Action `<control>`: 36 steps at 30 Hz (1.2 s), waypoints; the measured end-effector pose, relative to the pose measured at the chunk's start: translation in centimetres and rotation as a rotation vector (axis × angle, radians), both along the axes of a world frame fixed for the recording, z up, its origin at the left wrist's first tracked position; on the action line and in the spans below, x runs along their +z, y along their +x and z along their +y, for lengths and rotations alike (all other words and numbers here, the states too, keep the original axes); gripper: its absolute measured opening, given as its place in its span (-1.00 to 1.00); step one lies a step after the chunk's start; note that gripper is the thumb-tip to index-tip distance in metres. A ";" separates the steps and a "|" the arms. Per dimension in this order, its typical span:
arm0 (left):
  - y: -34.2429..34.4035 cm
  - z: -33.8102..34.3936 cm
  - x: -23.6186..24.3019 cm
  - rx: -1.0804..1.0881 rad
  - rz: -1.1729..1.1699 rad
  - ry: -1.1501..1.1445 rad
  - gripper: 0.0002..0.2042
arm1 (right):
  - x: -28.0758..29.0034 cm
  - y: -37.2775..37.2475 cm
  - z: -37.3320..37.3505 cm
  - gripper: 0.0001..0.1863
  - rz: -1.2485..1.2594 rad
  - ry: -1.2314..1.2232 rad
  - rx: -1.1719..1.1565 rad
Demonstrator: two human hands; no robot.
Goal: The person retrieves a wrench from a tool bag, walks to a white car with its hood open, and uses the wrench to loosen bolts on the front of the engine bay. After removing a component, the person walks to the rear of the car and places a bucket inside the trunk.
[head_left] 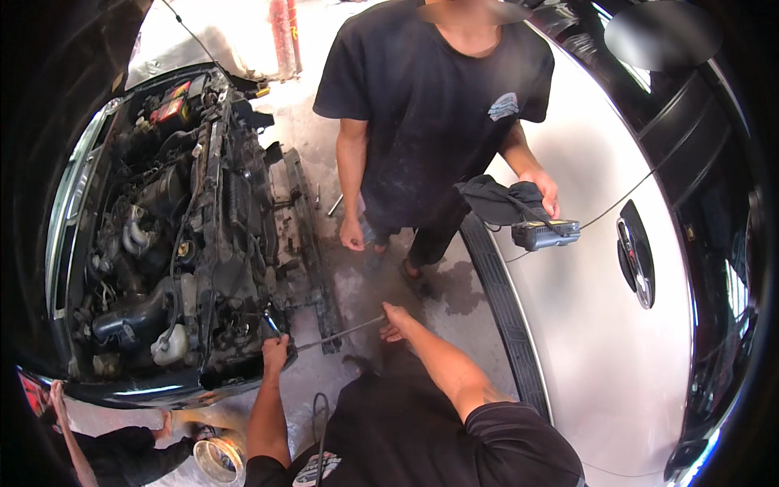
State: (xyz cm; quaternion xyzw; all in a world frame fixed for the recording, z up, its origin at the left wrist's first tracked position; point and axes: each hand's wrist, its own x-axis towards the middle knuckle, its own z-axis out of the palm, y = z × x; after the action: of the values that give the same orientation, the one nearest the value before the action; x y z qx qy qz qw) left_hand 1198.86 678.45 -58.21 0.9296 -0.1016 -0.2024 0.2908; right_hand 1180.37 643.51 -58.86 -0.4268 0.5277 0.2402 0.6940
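Observation:
My left hand is closed at the front corner of the open engine bay. A shiny metal tool sticks up from its fingers, its exact kind hard to make out. A long thin grey rod runs from beside my left hand to my right hand, whose fingers are pinched around its far end. The rod slants slightly upward to the right, over the floor between two vehicles. What my left palm covers is hidden.
Facing me stands a person in a black T-shirt, holding a black cap and a grey cabled device. A silver car door closes the right side. Another person's arm and a bucket are at lower left.

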 end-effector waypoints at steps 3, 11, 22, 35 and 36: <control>0.4 0.2 -1.0 0.002 0.032 -0.004 -0.56 | -0.1 -0.3 -0.2 -0.15 0.001 0.014 -0.006; 0.6 -0.1 0.0 0.025 0.057 -0.035 -0.54 | 0.5 0.8 -1.1 -0.15 0.030 0.026 0.021; 1.5 -0.1 -2.2 0.023 0.092 0.011 -0.56 | -1.4 1.0 -1.6 -0.73 -0.183 0.206 -0.281; 1.1 0.4 -1.6 0.103 0.147 -0.035 -0.59 | 2.9 2.2 -3.8 -0.60 -0.338 0.396 0.046; 1.2 0.3 -1.4 0.082 0.133 -0.021 -0.57 | 3.0 2.3 -4.2 -0.65 -0.342 0.414 0.072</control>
State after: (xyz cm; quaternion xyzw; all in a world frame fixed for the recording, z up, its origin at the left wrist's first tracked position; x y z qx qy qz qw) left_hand 1200.02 678.76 -59.63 0.9144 -0.0461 -0.2505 0.3145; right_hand 1182.71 639.35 -55.81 -0.3287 0.3269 0.2918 0.8366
